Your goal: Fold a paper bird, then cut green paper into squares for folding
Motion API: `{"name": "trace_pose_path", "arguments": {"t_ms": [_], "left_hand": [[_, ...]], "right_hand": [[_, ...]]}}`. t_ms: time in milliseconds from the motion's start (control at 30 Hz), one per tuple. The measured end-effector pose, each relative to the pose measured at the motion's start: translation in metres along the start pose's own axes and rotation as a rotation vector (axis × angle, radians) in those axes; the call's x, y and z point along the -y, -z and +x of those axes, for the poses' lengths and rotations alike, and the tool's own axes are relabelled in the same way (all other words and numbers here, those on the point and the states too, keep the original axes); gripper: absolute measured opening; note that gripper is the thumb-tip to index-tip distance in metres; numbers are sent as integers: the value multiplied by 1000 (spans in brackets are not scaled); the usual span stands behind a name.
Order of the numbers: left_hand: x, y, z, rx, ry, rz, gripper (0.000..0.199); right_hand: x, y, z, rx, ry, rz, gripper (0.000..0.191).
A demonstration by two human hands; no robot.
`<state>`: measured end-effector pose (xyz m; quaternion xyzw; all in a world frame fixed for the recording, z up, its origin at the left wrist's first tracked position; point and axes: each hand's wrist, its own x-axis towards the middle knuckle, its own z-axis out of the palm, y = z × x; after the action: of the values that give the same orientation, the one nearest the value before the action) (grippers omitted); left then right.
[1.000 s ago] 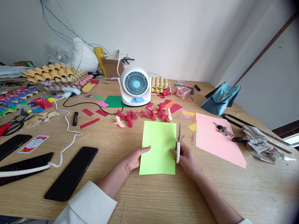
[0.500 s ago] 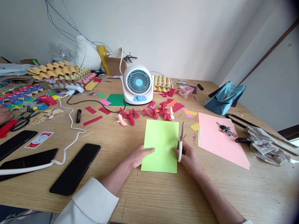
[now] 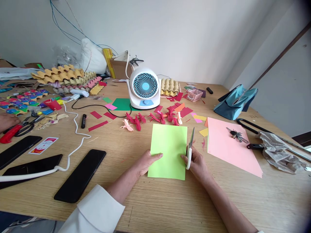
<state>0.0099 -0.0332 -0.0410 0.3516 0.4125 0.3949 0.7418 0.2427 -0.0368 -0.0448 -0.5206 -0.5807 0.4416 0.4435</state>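
Observation:
A light green sheet of paper is held up in front of me, a little above the wooden table. My left hand grips its left edge, thumb on the front face and fingers hidden behind. White-handled scissors are in my right hand, blades pointing up and away beside the sheet's right edge. That hand's thumb also reaches the paper's right edge. Just beyond the sheet lie several red folded-paper figures and a pale pink one.
A white fan stands behind the figures. Pink sheets with keys lie to the right, near a blue bag. At left are a black phone, a white cable and another person's hand.
The view has shifted slightly, so everything sits a bit further right. The scissors have tilted a little, their tips leaning right. Both hands keep their hold.

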Motion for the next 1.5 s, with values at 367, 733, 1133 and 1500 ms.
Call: {"name": "trace_pose_path", "arguments": {"t_ms": [367, 733, 1133, 1500], "left_hand": [[-16, 11, -1, -44, -157, 93, 51], [-15, 3, -21, 394, 124, 202, 45], [-14, 5, -18, 307, 128, 85, 44], [-25, -4, -25, 449, 288, 145, 46]], "right_hand": [[6, 0, -2, -103, 103, 50, 25], [2, 5, 5, -303, -52, 497, 38], [-3, 4, 1, -223, -38, 438, 32], [10, -4, 1, -180, -16, 458, 36]]}}
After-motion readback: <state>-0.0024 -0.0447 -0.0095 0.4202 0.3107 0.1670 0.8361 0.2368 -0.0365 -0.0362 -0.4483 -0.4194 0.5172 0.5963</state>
